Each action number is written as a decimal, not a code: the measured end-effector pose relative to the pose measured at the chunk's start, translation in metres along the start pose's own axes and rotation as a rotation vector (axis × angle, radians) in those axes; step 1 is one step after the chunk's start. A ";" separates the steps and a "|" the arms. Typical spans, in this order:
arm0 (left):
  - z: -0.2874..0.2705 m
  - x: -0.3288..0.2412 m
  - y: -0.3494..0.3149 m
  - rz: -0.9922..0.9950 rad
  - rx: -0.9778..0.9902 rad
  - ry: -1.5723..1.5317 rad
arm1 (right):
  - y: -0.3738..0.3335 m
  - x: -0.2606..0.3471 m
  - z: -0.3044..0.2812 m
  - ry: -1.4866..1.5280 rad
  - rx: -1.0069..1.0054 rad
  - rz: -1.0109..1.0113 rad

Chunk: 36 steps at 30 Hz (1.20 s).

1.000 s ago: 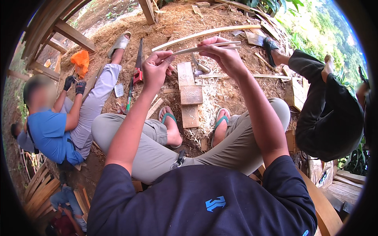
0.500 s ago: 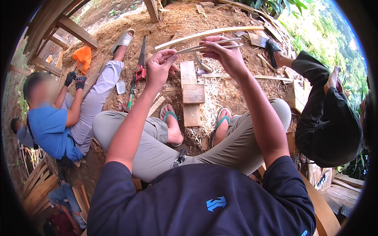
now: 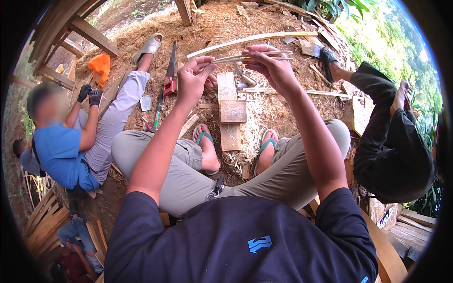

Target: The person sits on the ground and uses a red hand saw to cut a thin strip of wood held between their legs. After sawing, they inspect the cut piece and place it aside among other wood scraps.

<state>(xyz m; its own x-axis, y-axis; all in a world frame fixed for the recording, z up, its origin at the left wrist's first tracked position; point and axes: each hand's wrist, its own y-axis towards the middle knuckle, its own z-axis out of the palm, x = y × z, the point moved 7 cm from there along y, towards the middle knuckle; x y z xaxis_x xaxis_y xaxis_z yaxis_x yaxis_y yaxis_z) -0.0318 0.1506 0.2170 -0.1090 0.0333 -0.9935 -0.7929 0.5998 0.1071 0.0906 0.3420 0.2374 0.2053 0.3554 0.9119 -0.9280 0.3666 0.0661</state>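
**Both hands raised, pinching thin pale sticks**

The left hand (image 3: 194,78) and the right hand (image 3: 272,68) are lifted side by side in the upper middle of the frame. Each is closed in a pinch on the thin sticks (image 3: 250,56), which run level between the fingertips and poke out past the right hand toward the right. Below the hands, on the ground strewn with shavings, lies a wooden block (image 3: 232,112) on a short plank, between the person's two sandalled feet. A handsaw (image 3: 166,87) with a red handle lies to the left of the left hand. A long pale slat (image 3: 250,40) crosses the ground above the hands. At left sits a person in a blue shirt (image 3: 59,151) wearing dark gloves; at right, another in black clothes (image 3: 391,151).
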 end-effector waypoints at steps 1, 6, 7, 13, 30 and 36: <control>0.001 0.000 0.000 0.002 -0.001 -0.004 | -0.001 -0.001 -0.001 0.013 -0.002 0.007; 0.003 0.000 0.000 0.011 -0.008 0.010 | 0.002 -0.007 -0.005 0.049 -0.010 0.042; 0.002 0.000 0.000 0.011 -0.007 0.013 | 0.002 -0.007 -0.005 0.051 -0.009 0.042; 0.003 -0.005 0.000 0.023 -0.026 0.001 | -0.001 -0.005 -0.002 0.075 -0.027 0.029; 0.002 -0.001 -0.001 0.007 -0.014 0.043 | 0.003 -0.009 -0.007 0.081 -0.029 0.076; 0.000 0.006 0.001 0.010 0.020 0.113 | 0.003 -0.015 -0.007 0.085 -0.040 0.106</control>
<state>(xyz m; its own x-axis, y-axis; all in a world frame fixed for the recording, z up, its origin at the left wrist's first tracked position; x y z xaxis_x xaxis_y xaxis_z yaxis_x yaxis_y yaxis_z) -0.0337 0.1516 0.2111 -0.1846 -0.0508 -0.9815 -0.7797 0.6155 0.1148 0.0872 0.3441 0.2214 0.1342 0.4646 0.8753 -0.9330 0.3568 -0.0463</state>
